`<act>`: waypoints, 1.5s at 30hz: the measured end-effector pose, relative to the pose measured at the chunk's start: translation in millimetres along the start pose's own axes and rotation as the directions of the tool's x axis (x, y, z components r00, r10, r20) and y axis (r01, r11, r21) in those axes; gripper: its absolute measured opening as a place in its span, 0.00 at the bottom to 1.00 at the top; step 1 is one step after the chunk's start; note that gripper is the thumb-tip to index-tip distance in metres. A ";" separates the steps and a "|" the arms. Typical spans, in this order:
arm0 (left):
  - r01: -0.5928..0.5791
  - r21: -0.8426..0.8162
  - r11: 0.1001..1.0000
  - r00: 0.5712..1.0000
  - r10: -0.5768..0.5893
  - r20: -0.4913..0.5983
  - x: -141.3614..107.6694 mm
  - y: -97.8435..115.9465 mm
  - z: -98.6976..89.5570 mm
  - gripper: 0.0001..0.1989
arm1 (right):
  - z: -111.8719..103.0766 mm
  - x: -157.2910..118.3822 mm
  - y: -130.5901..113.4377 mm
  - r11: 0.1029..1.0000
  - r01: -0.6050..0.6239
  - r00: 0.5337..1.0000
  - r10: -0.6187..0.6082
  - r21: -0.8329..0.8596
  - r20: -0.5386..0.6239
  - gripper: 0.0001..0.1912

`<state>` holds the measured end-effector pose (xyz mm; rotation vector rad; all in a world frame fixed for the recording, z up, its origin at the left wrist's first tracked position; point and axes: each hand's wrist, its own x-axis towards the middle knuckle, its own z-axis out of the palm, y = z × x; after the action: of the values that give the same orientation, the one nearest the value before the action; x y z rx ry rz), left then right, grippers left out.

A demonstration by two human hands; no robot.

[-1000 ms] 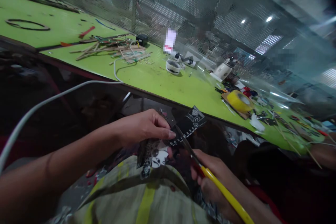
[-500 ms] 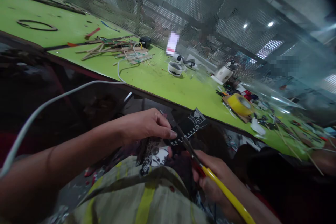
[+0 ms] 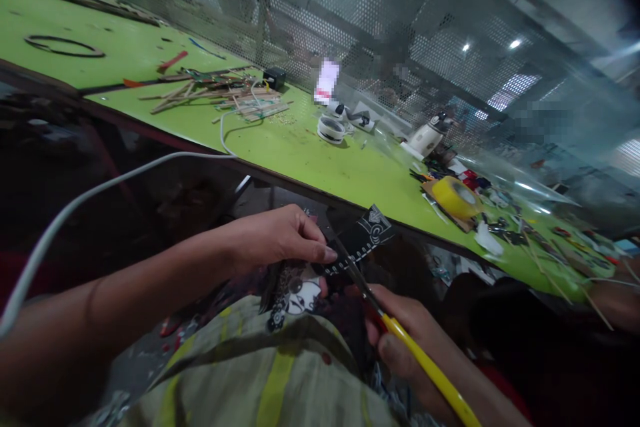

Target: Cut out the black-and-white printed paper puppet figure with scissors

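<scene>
My left hand (image 3: 295, 240) pinches a thin black-and-white printed sheet (image 3: 374, 227) between thumb and fingers, above my lap. Part of the sheet, with a white face-like figure (image 3: 303, 297), hangs below that hand. My right hand (image 3: 405, 320) is closed around the handles of scissors (image 3: 407, 340), which are yellow and red. Their dark blades reach up and left across the sheet, beside a row of white marks and close to my left thumb. How far the blades are apart I cannot tell.
A green table (image 3: 300, 167) runs across in front of me. On it lie wooden sticks (image 3: 200, 93), a white tape roll (image 3: 331, 129), a lit phone (image 3: 327, 80) and a yellow tape roll (image 3: 455, 197). A white cable (image 3: 100, 190) hangs at the left. Another person's hand (image 3: 617, 300) is at far right.
Both hands, the sheet and the scissors keep nearly the same place. The view has shifted very slightly, so the table things appear a little further left.
</scene>
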<state>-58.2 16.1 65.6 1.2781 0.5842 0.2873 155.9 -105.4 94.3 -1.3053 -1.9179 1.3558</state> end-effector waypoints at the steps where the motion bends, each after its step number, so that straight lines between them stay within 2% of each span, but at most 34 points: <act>1: 0.005 -0.004 1.000 1.000 -0.005 0.001 0.0 0.1 0.2 0.12 | -0.3 -0.1 0.5 1.000 -0.002 1.000 0.002 0.000 0.002 0.22; 9: -0.017 0.019 1.000 0.998 0.016 0.055 0.9 0.7 -0.4 0.11 | -0.5 0.4 2.5 1.000 0.018 1.000 -0.018 -0.011 -0.008 0.21; 17: 0.015 0.029 0.999 1.000 -0.015 0.018 0.7 1.8 0.2 0.12 | -2.4 2.1 -1.2 0.999 0.024 1.000 -0.024 0.026 -0.002 0.20; 25: 0.022 0.004 1.000 1.000 -0.022 0.018 1.2 -1.3 -1.3 0.12 | -1.7 2.1 2.9 1.000 -0.024 1.000 0.024 -0.002 -0.005 0.19; 37: 0.045 -0.065 0.997 0.999 -0.043 0.027 5.1 -6.3 -1.5 0.12 | -0.4 1.0 11.9 0.998 -0.035 0.999 0.037 0.058 -0.024 0.23; 41: 0.048 -0.097 0.994 0.999 -0.046 0.025 5.5 -8.9 -1.5 0.11 | 1.8 1.3 21.1 0.996 0.014 0.997 -0.007 0.092 -0.074 0.25; 45: 0.052 -0.141 0.989 0.999 -0.050 0.021 5.7 -12.5 -2.5 0.10 | 3.9 1.5 27.6 0.990 0.051 0.995 -0.038 0.133 -0.097 0.22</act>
<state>-56.3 17.6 51.8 1.1260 0.5707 0.2701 164.2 -104.0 67.6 -1.2309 -1.7503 1.3526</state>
